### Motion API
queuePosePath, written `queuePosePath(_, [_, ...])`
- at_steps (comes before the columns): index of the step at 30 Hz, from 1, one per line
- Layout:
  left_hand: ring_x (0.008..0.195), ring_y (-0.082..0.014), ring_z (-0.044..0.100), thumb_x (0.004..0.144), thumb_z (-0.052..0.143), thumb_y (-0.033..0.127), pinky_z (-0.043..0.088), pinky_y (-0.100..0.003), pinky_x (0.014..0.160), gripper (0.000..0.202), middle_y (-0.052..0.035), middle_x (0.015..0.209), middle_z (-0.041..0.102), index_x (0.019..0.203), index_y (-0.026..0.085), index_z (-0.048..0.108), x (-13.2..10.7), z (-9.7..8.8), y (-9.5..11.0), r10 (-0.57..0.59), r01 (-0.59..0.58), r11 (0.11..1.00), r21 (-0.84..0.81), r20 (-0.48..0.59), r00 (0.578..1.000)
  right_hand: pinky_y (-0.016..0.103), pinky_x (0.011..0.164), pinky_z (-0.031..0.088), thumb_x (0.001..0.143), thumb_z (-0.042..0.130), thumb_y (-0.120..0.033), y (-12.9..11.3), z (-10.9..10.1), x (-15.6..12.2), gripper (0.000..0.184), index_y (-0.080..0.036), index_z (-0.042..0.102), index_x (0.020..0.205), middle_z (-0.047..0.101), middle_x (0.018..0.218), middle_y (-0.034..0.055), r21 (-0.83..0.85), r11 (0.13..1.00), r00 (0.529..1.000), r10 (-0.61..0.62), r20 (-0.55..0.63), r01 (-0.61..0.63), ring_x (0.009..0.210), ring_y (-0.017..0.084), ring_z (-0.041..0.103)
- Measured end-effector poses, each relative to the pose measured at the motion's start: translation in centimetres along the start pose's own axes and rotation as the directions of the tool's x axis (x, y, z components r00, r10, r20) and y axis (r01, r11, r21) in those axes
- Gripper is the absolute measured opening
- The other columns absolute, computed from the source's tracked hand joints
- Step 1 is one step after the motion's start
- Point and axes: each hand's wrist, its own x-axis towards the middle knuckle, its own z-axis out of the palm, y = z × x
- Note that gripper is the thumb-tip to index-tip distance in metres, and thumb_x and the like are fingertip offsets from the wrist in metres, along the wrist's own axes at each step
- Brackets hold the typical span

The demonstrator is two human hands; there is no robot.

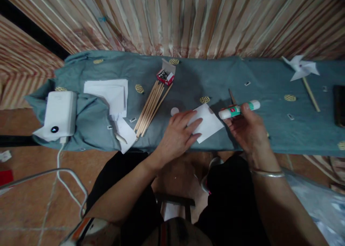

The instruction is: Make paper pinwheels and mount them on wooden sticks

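My left hand (178, 133) lies with its fingers apart on a white sheet of paper (208, 125), near the front edge of the cloth. Between the fingers and thumb of my right hand (249, 127) is a white and green glue stick (235, 111), held almost level just right of the sheet. A thin brown stick-like thing (231, 96) shows behind the glue stick; its lower end is hidden. Just beyond my left hand sits a small round white disc (174, 111); I cannot tell what it is.
Several wooden sticks (151, 109) lie left of my hands, below an open red box (165, 75) of small metal pieces. Farther left are white papers (113, 95) and a white power bank (59, 113) with a cable. A paper pinwheel (300, 67) lies right, near a dark phone-like object (339, 106).
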Motion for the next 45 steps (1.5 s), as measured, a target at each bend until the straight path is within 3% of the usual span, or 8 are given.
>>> queuePosePath(3, [0.127, -0.0283, 0.045, 0.095, 0.049, 0.032, 0.038, -0.047, 0.106, 0.04, -0.0143, 0.135, 0.054, 0.131, 0.016, 0.054, 0.5, -1.4, -1.7, -0.158, 0.165, 0.985, 0.055, -0.106, 0.982, 0.02, 0.063, 0.056, 0.075, 0.073, -0.052, 0.0, 0.4, -0.3, 0.031, -0.021, 0.069, 0.077, 0.072, 0.074, -0.0011, 0.11, 0.993, 1.0, 0.031, 0.003, -0.032, 0.07, 0.012, 0.069])
queuePosePath(7, [0.117, -0.029, 0.052, 0.089, 0.057, 0.023, 0.043, -0.048, 0.101, 0.036, -0.014, 0.127, 0.059, 0.124, 0.016, 0.06, 1.0, -1.9, -3.6, -0.26, 0.264, 0.963, 0.05, -0.073, 0.963, 0.018, 0.057, 0.054, 0.073, 0.076, -0.05, -0.4, 1.2, -0.9, 0.031, -0.02, 0.07, 0.072, 0.075, 0.077, 0.0006, 0.109, 0.994, 1.0, 0.018, 0.025, -0.021, 0.072, 0.012, 0.069])
queuePosePath(12, [0.1, -0.0227, 0.062, 0.085, 0.061, 0.019, 0.05, -0.039, 0.091, 0.024, -0.0111, 0.106, 0.066, 0.107, 0.014, 0.069, 1.6, -1.5, -4.1, -0.415, 0.374, 0.88, -0.292, -0.092, 0.905, 0.013, 0.043, 0.046, 0.065, 0.083, -0.045, -0.8, 1.9, -1.7, 0.029, -0.019, 0.071, 0.07, 0.076, 0.078, 0.0003, 0.127, 0.991, 0.999, 0.042, -0.025, -0.039, 0.055, 0.006, 0.062])
queuePosePath(14, [0.089, -0.0188, 0.065, 0.083, 0.065, 0.023, 0.052, -0.036, 0.085, 0.025, -0.0088, 0.102, 0.069, 0.106, 0.015, 0.07, 1.8, -1.3, -3.6, -0.527, 0.399, 0.697, -0.595, -0.048, 0.849, 0.013, 0.045, 0.048, 0.061, 0.086, -0.043, -0.8, 2.1, -2.0, 0.03, -0.018, 0.072, 0.072, 0.074, 0.072, -0.0003, 0.158, 0.984, 0.996, 0.088, -0.021, -0.083, 0.052, 0.005, 0.061])
queuePosePath(18, [0.078, -0.0148, 0.067, 0.071, 0.077, 0.031, 0.055, -0.034, 0.083, 0.034, -0.0058, 0.095, 0.072, 0.1, 0.015, 0.071, 2.1, -1.0, -1.6, -0.589, 0.356, 0.076, -0.931, 0.247, 0.77, 0.014, 0.054, 0.055, 0.057, 0.089, -0.038, -0.5, 2.7, -2.3, 0.031, -0.018, 0.072, 0.075, 0.071, 0.064, -0.0022, 0.237, 0.953, 0.982, 0.179, 0.055, -0.188, 0.054, 0.008, 0.065])
queuePosePath(22, [0.072, -0.0126, 0.068, 0.061, 0.085, 0.027, 0.055, -0.035, 0.085, 0.037, -0.0037, 0.085, 0.073, 0.094, 0.014, 0.073, 2.5, -0.8, -0.2, -0.536, 0.347, -0.182, -0.92, 0.389, 0.75, 0.016, 0.059, 0.057, 0.06, 0.087, -0.034, -0.2, 3.1, -2.2, 0.027, -0.019, 0.071, 0.075, 0.074, 0.07, -0.0017, 0.253, 0.95, 0.982, 0.167, 0.091, -0.185, 0.06, 0.009, 0.068])
queuePosePath(36, [0.071, -0.0124, 0.067, 0.059, 0.085, 0.027, 0.056, -0.033, 0.082, 0.036, -0.0037, 0.084, 0.072, 0.091, 0.013, 0.073, 2.5, -0.4, -0.1, -0.537, 0.349, -0.186, -0.919, 0.392, 0.747, 0.014, 0.058, 0.058, 0.058, 0.088, -0.037, 0.1, 3.1, -2.3, 0.029, -0.02, 0.071, 0.073, 0.072, 0.069, -0.0025, 0.154, 0.977, 0.986, 0.136, 0.1, -0.15, 0.059, 0.008, 0.068])
queuePosePath(45, [0.071, -0.0117, 0.065, 0.059, 0.084, 0.029, 0.053, -0.029, 0.077, 0.036, -0.0002, 0.079, 0.072, 0.09, 0.016, 0.074, 2.3, -0.6, -0.1, -0.582, 0.354, 0.053, -0.934, 0.259, 0.771, 0.018, 0.06, 0.06, 0.057, 0.089, -0.038, 0.3, 3.6, -2.4, 0.031, -0.02, 0.07, 0.073, 0.072, 0.069, -0.0033, 0.079, 0.992, 0.989, 0.088, 0.121, -0.098, 0.06, 0.009, 0.068])
